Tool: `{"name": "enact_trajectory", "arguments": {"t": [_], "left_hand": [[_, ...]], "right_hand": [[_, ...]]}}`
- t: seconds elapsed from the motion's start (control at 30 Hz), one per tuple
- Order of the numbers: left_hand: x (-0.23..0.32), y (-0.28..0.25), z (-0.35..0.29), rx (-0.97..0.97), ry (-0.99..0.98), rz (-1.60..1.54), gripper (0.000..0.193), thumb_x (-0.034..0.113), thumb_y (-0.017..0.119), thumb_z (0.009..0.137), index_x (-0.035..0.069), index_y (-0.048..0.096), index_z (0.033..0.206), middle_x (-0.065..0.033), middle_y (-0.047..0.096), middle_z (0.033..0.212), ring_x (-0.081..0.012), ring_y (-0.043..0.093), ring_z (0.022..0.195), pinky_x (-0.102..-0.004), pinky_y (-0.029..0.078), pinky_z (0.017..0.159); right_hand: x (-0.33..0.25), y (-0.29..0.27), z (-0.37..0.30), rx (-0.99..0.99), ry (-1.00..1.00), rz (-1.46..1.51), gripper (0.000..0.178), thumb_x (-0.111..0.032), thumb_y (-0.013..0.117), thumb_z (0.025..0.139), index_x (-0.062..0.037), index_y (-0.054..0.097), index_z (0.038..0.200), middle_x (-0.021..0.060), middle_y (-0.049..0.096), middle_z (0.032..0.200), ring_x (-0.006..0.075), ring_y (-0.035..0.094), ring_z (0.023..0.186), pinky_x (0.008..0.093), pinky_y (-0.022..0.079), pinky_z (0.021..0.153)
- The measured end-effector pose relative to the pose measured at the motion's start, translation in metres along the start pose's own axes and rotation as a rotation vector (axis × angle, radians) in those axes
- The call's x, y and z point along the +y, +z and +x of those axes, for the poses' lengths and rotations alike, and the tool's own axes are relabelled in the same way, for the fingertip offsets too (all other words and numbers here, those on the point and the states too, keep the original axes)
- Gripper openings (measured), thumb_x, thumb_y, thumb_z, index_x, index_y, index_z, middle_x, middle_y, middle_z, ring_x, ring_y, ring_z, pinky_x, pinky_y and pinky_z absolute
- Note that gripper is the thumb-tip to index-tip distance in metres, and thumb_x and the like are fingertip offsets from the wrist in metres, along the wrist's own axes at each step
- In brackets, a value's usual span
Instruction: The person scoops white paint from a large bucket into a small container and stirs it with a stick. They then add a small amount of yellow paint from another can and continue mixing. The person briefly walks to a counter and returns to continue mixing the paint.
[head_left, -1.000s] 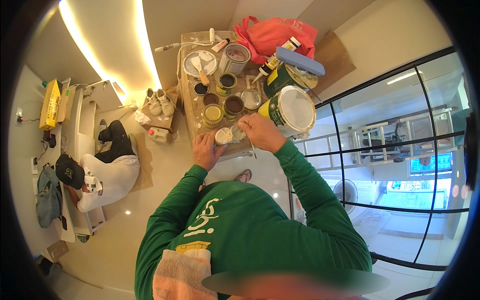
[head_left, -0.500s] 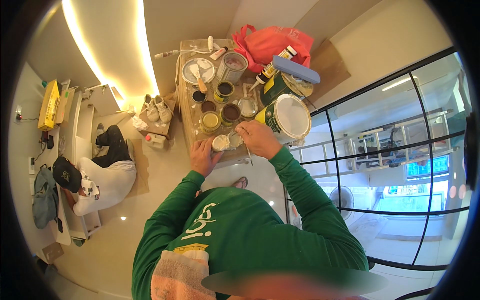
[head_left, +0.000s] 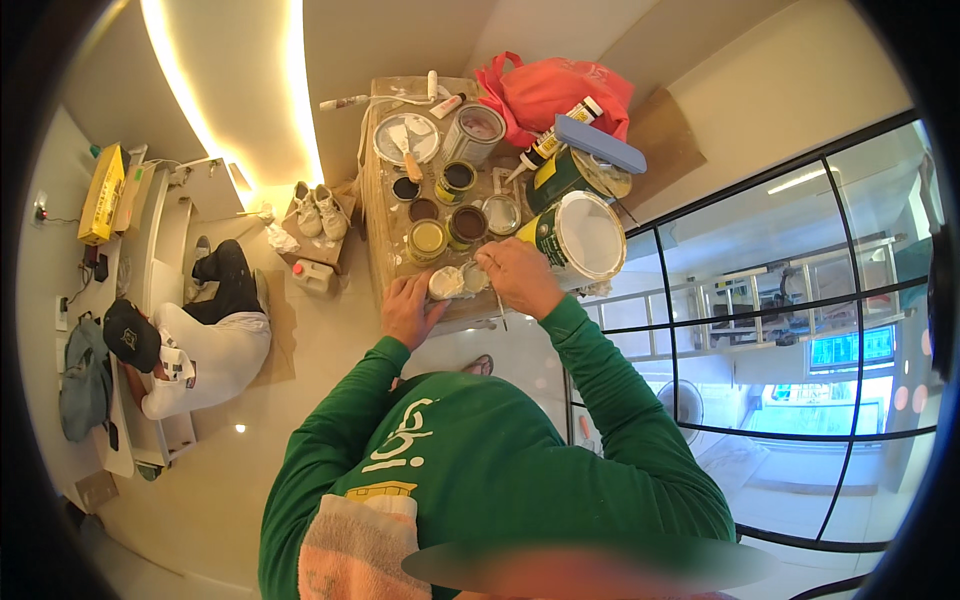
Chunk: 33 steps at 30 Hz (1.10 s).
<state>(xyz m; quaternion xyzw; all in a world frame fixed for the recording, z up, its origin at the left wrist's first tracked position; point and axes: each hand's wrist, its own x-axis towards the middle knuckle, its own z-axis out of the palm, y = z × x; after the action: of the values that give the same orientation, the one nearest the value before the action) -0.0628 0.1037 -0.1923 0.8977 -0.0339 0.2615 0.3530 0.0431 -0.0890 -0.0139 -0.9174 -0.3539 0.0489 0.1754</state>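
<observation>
At the near edge of the wooden worktable (head_left: 380, 240), my left hand (head_left: 407, 312) is closed around the side of a small open can (head_left: 447, 283) with a whitish, smeared top. Fingers of my right hand (head_left: 522, 278) pinch the edge of a small pale round piece (head_left: 473, 277), which looks like a lid and touches or nearly touches the can. A thin stick (head_left: 503, 311) shows below my right hand; whether I hold it I cannot tell. Just beyond stand a can of yellowish paint (head_left: 427, 238) and a can of dark brown paint (head_left: 467, 224).
A large white-lidded bucket (head_left: 588, 236) stands close to my right hand. Farther back are a scraper (head_left: 409, 150) on a paint lid, a sealant tube (head_left: 560, 135) and a red bag (head_left: 570, 88). A co-worker (head_left: 215, 345) crouches at left; a glass partition (head_left: 760, 320) stands at right.
The view has shifted slightly. Both hands keep almost the same place and grip at the small can.
</observation>
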Motion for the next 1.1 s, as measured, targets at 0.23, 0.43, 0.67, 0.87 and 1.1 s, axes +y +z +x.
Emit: {"name": "enact_trajectory", "arguments": {"t": [0.23,0.43,0.67,0.87,1.1], "left_hand": [[0.0007,-0.0001,0.0008,-0.017,-0.014,0.007,0.065,0.03,0.085,0.086,0.007,0.061,0.142,-0.0121,0.072,0.125,-0.0354,0.063,0.115,-0.0485,0.047,0.1],[0.0004,0.0003,0.0004,-0.014,-0.008,0.017,0.065,0.031,0.086,0.086,0.008,0.061,0.142,-0.0115,0.072,0.125,-0.0351,0.063,0.114,-0.0481,0.047,0.099],[0.0004,0.0012,0.0008,-0.002,0.005,0.014,0.066,0.03,0.086,0.085,0.008,0.061,0.142,-0.0107,0.072,0.124,-0.0342,0.063,0.114,-0.0475,0.047,0.099],[0.001,0.0002,-0.0002,0.016,0.016,0.019,0.065,0.03,0.086,0.086,0.008,0.061,0.142,-0.0103,0.072,0.124,-0.0337,0.063,0.113,-0.0476,0.047,0.099],[0.0007,0.0001,0.0004,-0.005,-0.002,0.013,0.066,0.03,0.086,0.086,0.008,0.061,0.143,-0.0104,0.072,0.124,-0.0339,0.062,0.113,-0.0478,0.047,0.098]], "right_hand": [[-0.0035,-0.0038,-0.0012,0.037,0.048,0.076,0.029,-0.032,0.058,0.108,-0.008,0.074,0.107,0.0189,0.072,0.094,0.0411,0.068,0.096,0.0542,0.053,0.087],[-0.0009,-0.0055,-0.001,-0.045,-0.005,0.149,0.031,-0.033,0.057,0.108,-0.0061,0.073,0.107,0.0191,0.071,0.093,0.0415,0.067,0.093,0.0544,0.052,0.084],[-0.0005,-0.0017,-0.0024,-0.056,0.004,0.085,0.031,-0.032,0.058,0.108,-0.0051,0.073,0.106,0.0193,0.072,0.092,0.0422,0.068,0.094,0.0524,0.053,0.084],[-0.0046,-0.004,-0.0016,-0.085,0.048,0.101,0.032,-0.031,0.053,0.109,-0.0046,0.071,0.106,0.0254,0.071,0.09,0.0474,0.068,0.092,0.058,0.052,0.083],[-0.0046,-0.0031,-0.0029,-0.077,0.051,0.174,0.031,-0.03,0.057,0.109,-0.0024,0.071,0.109,0.0232,0.072,0.091,0.0465,0.068,0.088,0.0542,0.052,0.078]]}}
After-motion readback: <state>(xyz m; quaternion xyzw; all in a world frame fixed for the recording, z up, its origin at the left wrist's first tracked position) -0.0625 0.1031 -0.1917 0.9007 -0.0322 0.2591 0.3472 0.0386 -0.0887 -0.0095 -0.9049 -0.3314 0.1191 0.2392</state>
